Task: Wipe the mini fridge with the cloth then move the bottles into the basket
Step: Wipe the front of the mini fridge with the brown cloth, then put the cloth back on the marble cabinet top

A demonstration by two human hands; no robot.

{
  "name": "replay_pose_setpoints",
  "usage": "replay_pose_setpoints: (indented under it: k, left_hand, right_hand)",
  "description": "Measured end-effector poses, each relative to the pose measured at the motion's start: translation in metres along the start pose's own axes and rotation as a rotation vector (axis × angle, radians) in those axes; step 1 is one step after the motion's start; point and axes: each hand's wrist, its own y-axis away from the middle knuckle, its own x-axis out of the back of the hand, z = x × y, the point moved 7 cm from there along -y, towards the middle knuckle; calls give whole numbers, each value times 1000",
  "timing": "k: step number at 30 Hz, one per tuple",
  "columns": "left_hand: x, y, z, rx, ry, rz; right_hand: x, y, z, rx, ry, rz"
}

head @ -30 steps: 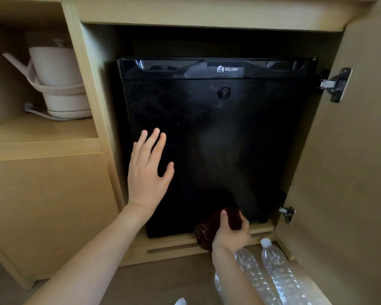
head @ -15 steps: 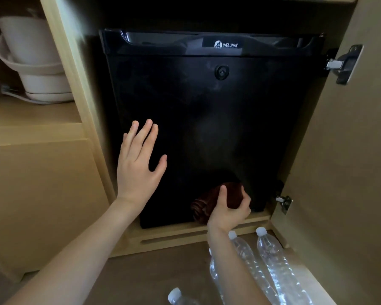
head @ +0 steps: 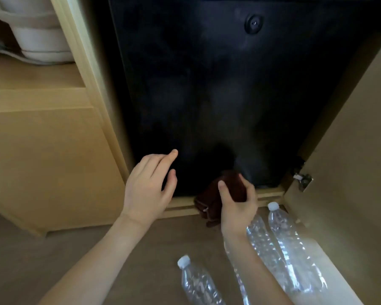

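Currently, the right hand (head: 237,208) gripped the dark cloth (head: 209,201) at the mini fridge (head: 218,95) door's lower edge, the left hand (head: 147,186) hovered loosely open alongside, the bottles (head: 290,249) lay on the floor, and firm, overlapping strokes were advisable.

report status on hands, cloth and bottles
Right hand grips cloth at mini fridge door's bottom edge. Left hand open, by the door's lower left. Three bottles on the floor, no basket in view.

Right hand (head: 237,205) grips cloth (head: 209,200) at fridge (head: 218,95) base, bottles (head: 290,245) beside.
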Motion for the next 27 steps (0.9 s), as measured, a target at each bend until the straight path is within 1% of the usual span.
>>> replay_pose_setpoints:
  k: [2,4,7,10,13,17,21,23,27]
  left_hand:
    - [5,15,11,23,-17,-65]
    - [9,33,21,70,-36,-159]
    - [23,60,39,132,-59,-352]
    - [53,66,61,122,-106,-523]
    - [104,46,80,151,-115,-603]
    - [195,-21,119,217,-69,-665]
    - [301,-119,165,259,-19,-744]
    - [358,-173,187,291,2,-738]
    - [465,-278,229,315,16,-674]
  right_hand:
    - [7,15,-22,62,29,-58]
    - [14,34,-37,107,94,-150]
    - [31,63,-49,68,202,-283]
    - [50,85,-74,7,296,-352]
    - [61,99,-127,-44,387,-411]
    - [65,112,-242,-95,482,-444]
    - [60,124,-398,-108,547,-530]
    - [57,129,-483,-87,551,-581]
    - [50,130,-637,-35,530,-661]
